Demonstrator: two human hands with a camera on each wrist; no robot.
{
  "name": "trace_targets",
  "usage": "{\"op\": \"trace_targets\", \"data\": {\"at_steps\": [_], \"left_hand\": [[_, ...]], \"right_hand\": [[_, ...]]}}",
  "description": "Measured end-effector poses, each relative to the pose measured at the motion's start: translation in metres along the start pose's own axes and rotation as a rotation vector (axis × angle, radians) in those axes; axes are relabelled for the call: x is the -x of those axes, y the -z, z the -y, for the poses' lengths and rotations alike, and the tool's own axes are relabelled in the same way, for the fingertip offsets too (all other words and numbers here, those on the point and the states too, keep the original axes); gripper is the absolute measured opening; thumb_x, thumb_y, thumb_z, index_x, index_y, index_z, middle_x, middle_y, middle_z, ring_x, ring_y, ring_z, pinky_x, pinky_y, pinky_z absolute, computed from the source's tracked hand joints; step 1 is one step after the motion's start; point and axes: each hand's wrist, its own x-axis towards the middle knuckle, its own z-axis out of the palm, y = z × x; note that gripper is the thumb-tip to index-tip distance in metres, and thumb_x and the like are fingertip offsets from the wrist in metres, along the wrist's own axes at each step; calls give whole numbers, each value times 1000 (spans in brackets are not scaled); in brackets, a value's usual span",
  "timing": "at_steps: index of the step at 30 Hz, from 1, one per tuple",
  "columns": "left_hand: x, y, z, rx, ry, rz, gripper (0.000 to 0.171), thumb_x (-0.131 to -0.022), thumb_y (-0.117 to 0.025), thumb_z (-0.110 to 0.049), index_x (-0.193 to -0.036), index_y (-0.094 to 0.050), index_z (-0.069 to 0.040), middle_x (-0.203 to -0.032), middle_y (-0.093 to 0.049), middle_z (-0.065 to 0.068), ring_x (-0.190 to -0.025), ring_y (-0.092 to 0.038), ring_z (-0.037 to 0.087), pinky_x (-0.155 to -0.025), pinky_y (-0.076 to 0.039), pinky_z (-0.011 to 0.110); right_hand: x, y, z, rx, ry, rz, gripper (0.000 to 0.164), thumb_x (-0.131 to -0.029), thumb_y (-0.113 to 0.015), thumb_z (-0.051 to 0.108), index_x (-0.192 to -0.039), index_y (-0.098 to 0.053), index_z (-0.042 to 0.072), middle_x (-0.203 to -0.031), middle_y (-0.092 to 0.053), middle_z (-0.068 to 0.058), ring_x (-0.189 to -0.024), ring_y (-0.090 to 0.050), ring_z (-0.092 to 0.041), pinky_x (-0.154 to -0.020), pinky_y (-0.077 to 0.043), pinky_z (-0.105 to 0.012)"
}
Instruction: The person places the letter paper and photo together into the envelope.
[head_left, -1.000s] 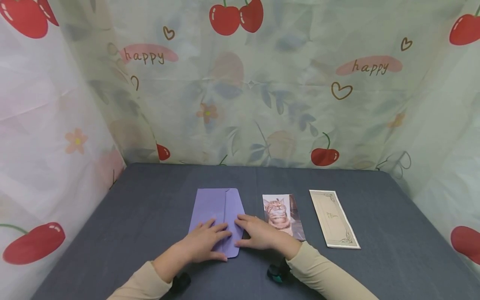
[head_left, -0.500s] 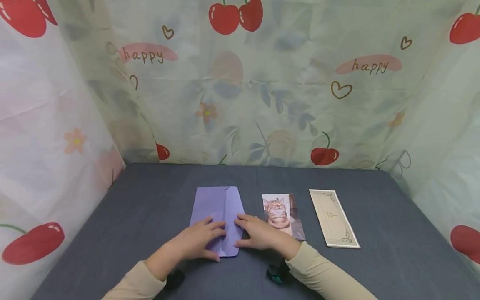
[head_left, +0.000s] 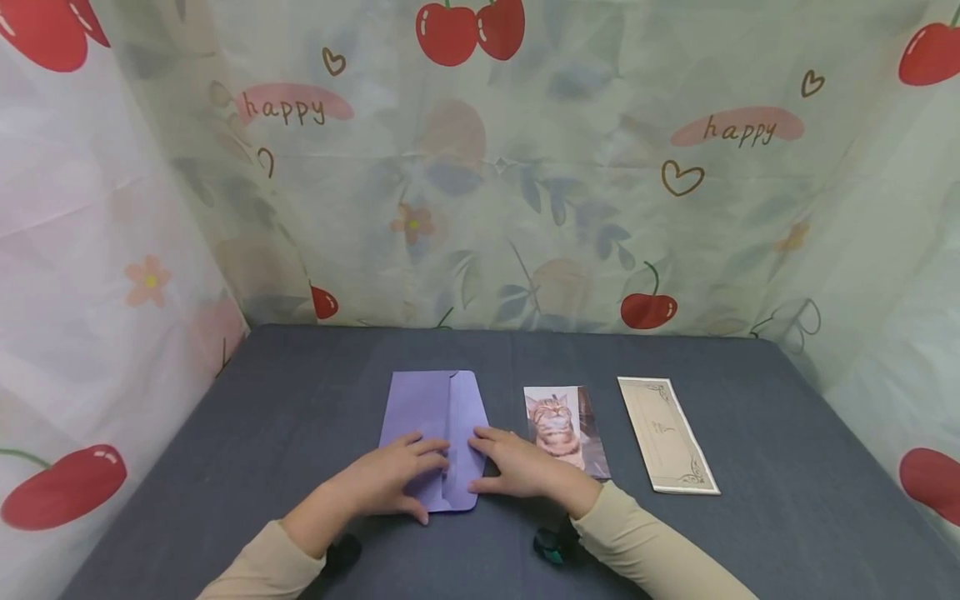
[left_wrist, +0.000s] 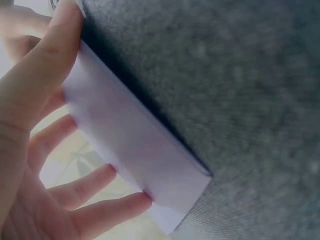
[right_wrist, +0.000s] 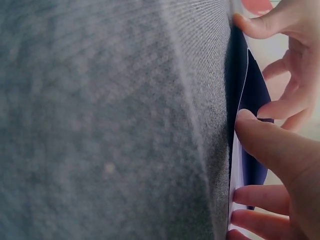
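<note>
A purple envelope lies on the dark cloth, its long flap crease running along the right part. Spread over its lower left is my left hand, fingertips on the paper near the crease and thumb at the near edge. The left wrist view has the fingertips of that hand on the purple paper. My right hand rests at the envelope's right side, fingertips and thumb on the flap. In the right wrist view, the thumb of the right hand touches the paper, and the envelope stands slightly gaping there.
Just right of the envelope lies a cat picture card, partly under the right wrist. Farther right is a beige ornate-bordered card. A small black object shows below the right wrist. Printed curtains close in the dark-clothed table.
My left hand has slid left across the envelope, its fingertips now nearer the left of the crease. The right hand stays in place on the flap.
</note>
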Motion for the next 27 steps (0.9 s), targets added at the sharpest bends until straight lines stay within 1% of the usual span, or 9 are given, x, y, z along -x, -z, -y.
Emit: {"op": "trace_targets", "data": {"at_steps": [4, 9, 16, 23, 27], "left_hand": [[0, 0, 0, 16, -1, -12, 59, -67, -77, -39, -115, -57, -12, -136, -52, 11, -123, -48, 44, -102, -40, 53], [0, 2, 0, 10, -23, -30, 57, -65, -78, -38, -111, -57, -12, -134, -53, 12, -122, -50, 42, -103, -40, 52], [-1, 1, 1, 15, -32, -25, 57, -65, -78, -37, -111, -57, -11, -134, -53, 11, -122, -50, 41, -104, -40, 52], [-2, -1, 1, 17, -43, -25, 57, -64, -78, -36, -109, -57, -11, -133, -53, 12, -122, -50, 41, -103, -40, 52], [-1, 0, 0, 22, -30, -13, 56, -64, -78, -36, -109, -57, -11, -133, -53, 12, -122, -49, 42, -103, -40, 52]], "right_hand": [[0, 0, -1, -2, -2, 3, 66, -84, -66, 38, -133, -47, -1, -143, -42, -21, -133, -42, -33, -107, -36, -52], [0, 0, -2, -2, 4, 1, 66, -84, -65, 39, -134, -47, -1, -143, -42, -20, -133, -42, -33, -107, -36, -52], [0, 2, -3, -19, 8, 10, 66, -85, -64, 40, -134, -47, -1, -144, -41, -21, -133, -41, -34, -108, -36, -50], [0, 1, -5, -28, 27, -15, 64, -84, -65, 38, -131, -49, -1, -140, -45, -22, -131, -44, -34, -108, -38, -45], [3, 4, -5, -74, 44, -44, 61, -84, -66, 36, -130, -51, -1, -138, -48, -21, -130, -45, -34, -106, -39, -47]]}}
